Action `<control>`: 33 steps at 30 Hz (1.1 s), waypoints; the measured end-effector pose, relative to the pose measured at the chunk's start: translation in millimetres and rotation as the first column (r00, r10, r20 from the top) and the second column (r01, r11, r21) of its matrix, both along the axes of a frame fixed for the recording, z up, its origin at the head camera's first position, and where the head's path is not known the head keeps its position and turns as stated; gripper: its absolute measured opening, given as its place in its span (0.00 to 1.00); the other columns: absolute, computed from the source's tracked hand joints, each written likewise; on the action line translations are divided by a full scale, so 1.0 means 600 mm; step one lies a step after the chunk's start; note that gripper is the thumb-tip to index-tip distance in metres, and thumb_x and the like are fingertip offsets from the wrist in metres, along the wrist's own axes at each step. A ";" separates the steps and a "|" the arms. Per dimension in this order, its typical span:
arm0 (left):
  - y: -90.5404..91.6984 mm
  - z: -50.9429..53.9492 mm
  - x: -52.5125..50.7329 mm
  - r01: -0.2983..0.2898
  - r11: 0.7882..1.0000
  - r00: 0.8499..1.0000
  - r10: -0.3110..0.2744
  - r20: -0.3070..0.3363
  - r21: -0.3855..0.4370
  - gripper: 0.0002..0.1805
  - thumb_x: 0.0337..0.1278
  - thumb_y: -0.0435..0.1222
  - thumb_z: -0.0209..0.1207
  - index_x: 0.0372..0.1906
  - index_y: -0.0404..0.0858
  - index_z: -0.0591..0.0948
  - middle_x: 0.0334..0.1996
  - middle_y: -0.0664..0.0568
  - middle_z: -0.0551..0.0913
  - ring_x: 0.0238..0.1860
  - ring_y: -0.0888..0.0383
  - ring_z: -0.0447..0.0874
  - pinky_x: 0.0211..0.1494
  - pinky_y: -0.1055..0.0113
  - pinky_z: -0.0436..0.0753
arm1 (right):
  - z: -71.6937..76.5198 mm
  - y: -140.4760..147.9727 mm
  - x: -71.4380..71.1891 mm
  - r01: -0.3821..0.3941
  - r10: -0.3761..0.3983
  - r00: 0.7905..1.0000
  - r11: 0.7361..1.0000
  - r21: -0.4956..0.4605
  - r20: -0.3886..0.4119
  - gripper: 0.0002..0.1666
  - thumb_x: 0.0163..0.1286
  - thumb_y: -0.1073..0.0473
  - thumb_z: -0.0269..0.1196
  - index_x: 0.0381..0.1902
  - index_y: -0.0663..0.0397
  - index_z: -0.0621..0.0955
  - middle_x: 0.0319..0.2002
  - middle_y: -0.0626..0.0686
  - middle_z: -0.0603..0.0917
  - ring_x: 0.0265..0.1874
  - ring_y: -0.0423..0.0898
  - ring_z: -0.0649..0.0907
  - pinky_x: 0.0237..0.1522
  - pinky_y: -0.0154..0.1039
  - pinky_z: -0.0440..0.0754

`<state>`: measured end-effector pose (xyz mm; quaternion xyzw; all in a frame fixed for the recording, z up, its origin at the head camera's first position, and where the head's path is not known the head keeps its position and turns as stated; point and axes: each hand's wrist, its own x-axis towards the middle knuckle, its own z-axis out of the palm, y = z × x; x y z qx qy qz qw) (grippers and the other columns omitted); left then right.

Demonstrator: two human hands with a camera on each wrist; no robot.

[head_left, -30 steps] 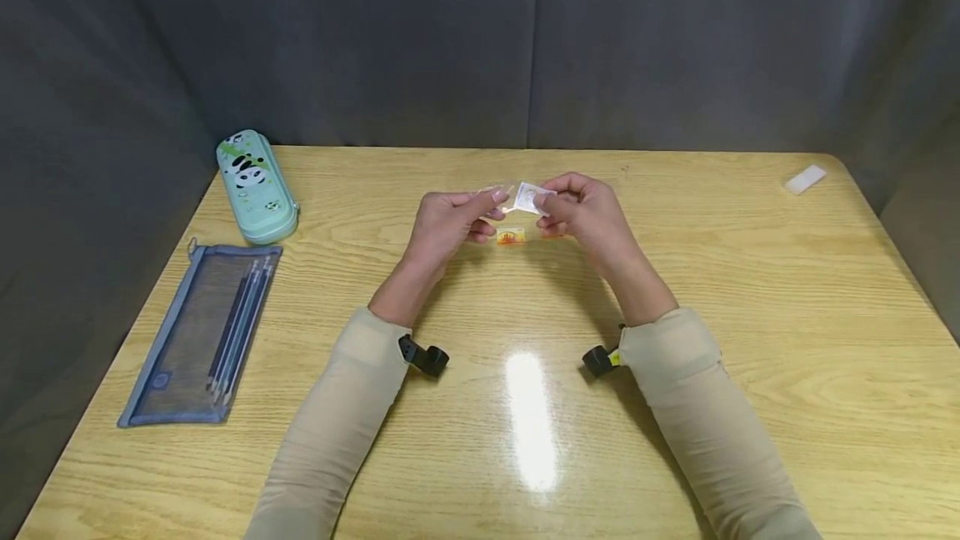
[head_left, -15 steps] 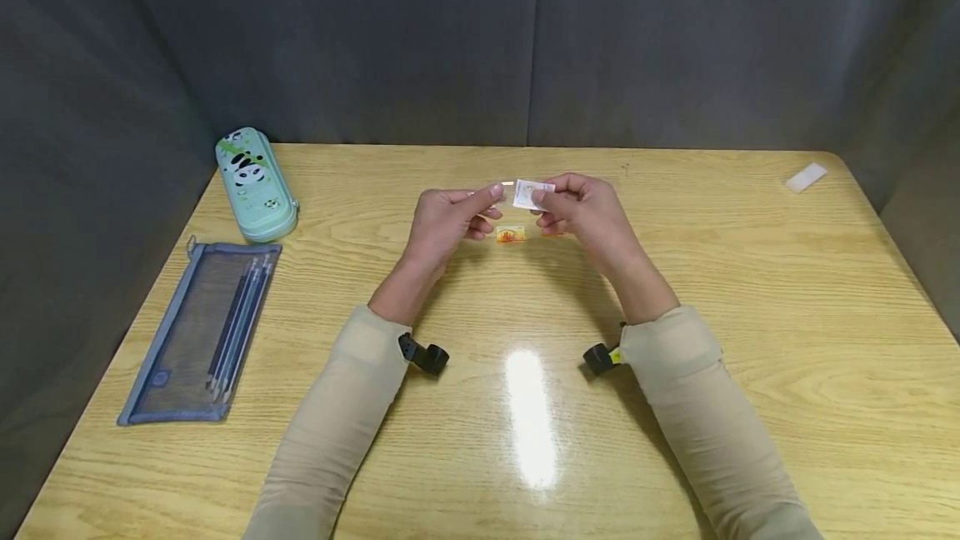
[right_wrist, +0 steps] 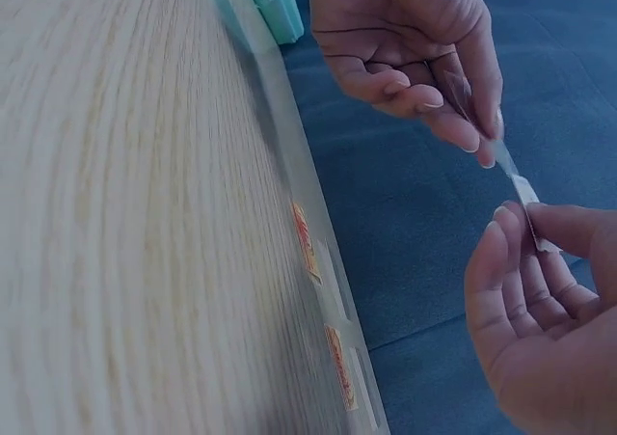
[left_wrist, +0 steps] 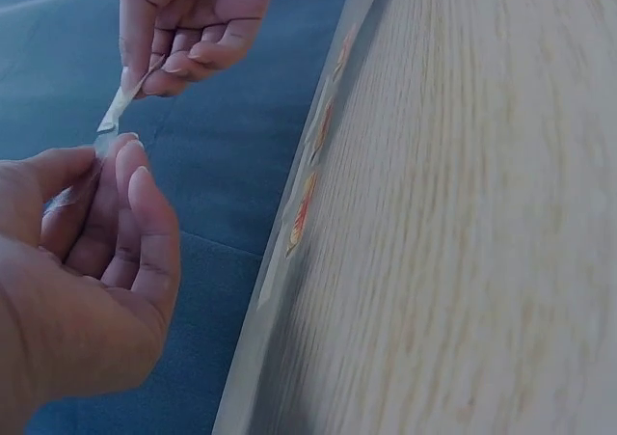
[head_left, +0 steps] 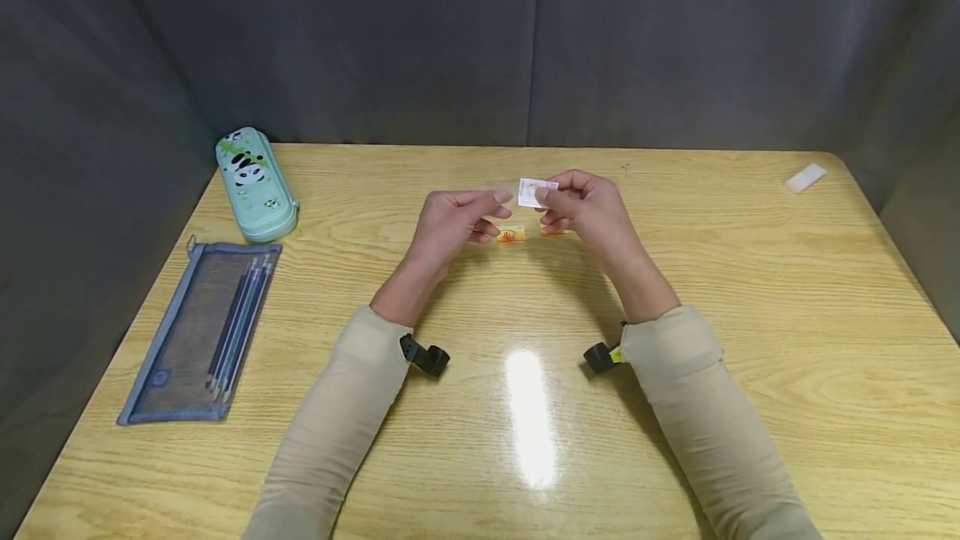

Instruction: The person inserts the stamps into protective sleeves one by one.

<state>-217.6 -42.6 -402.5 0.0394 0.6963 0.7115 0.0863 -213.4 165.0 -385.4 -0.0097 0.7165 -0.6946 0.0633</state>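
Observation:
My left hand (head_left: 450, 223) pinches a small piece of clear plastic film (right_wrist: 502, 155) between thumb and fingers. Its full shape is hard to make out. My right hand (head_left: 596, 215) pinches a small white printed slip (head_left: 528, 192) by its right side. In both wrist views the slip and the film meet end to end between the hands, above the table; whether one sits inside the other I cannot tell. Below the hands lie small yellow-and-orange printed pieces, one (head_left: 512, 234) near my left fingertips and another (head_left: 555, 232) partly hidden under my right fingers.
A mint panda pencil case (head_left: 257, 186) stands at the table's back left. In front of it lies a blue mesh zip pouch (head_left: 187, 332) holding several pencils (head_left: 240, 327). A white block (head_left: 806, 178) is at the back right corner. Dark curtains (head_left: 375, 48) hang behind the wooden table (head_left: 750, 273).
The white slip has shifted slightly right and up with my right hand, levelling from its earlier tilt. My left hand has moved very little and still holds the film.

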 end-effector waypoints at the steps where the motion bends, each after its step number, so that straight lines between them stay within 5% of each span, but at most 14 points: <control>1: 0.000 0.001 0.000 -0.001 1.000 1.000 0.001 0.003 0.003 0.14 0.66 0.40 0.65 0.49 0.36 0.89 0.32 0.51 0.91 0.23 0.63 0.84 0.31 0.71 0.86 | 0.000 0.000 0.000 0.004 -0.004 1.000 1.000 0.006 0.001 0.09 0.72 0.62 0.65 0.44 0.63 0.79 0.28 0.46 0.85 0.24 0.38 0.83 0.31 0.31 0.86; 9: 0.001 0.002 -0.002 0.004 1.000 1.000 -0.004 -0.004 -0.014 0.15 0.68 0.42 0.64 0.51 0.38 0.88 0.41 0.41 0.90 0.23 0.63 0.84 0.30 0.72 0.86 | 0.002 0.001 0.000 0.015 -0.015 1.000 0.998 0.064 0.003 0.12 0.73 0.61 0.65 0.48 0.65 0.79 0.29 0.47 0.84 0.23 0.37 0.83 0.30 0.30 0.86; 16: 0.001 0.001 -0.002 -0.021 1.000 1.000 0.021 0.003 -0.007 0.17 0.66 0.44 0.66 0.51 0.37 0.88 0.33 0.52 0.91 0.23 0.63 0.85 0.29 0.71 0.87 | 0.002 0.002 0.000 0.003 -0.004 1.000 0.997 0.083 0.004 0.18 0.72 0.62 0.65 0.53 0.72 0.79 0.30 0.48 0.84 0.24 0.38 0.82 0.30 0.31 0.85; 27: -0.002 0.004 -0.002 -0.061 0.992 0.998 0.061 -0.008 -0.106 0.16 0.64 0.46 0.67 0.45 0.38 0.90 0.32 0.50 0.91 0.22 0.61 0.83 0.29 0.72 0.85 | 0.004 0.006 -0.002 -0.024 0.022 1.000 0.987 0.156 0.015 0.18 0.71 0.56 0.67 0.49 0.67 0.82 0.29 0.45 0.82 0.25 0.39 0.80 0.33 0.32 0.86; 33: -0.002 0.004 -0.003 -0.061 0.994 0.998 0.061 -0.006 -0.091 0.16 0.63 0.46 0.68 0.43 0.36 0.91 0.29 0.52 0.91 0.21 0.63 0.83 0.28 0.72 0.85 | 0.003 0.006 0.000 -0.017 0.016 1.000 0.986 0.169 0.008 0.16 0.72 0.53 0.66 0.45 0.62 0.83 0.28 0.47 0.81 0.24 0.40 0.79 0.33 0.34 0.85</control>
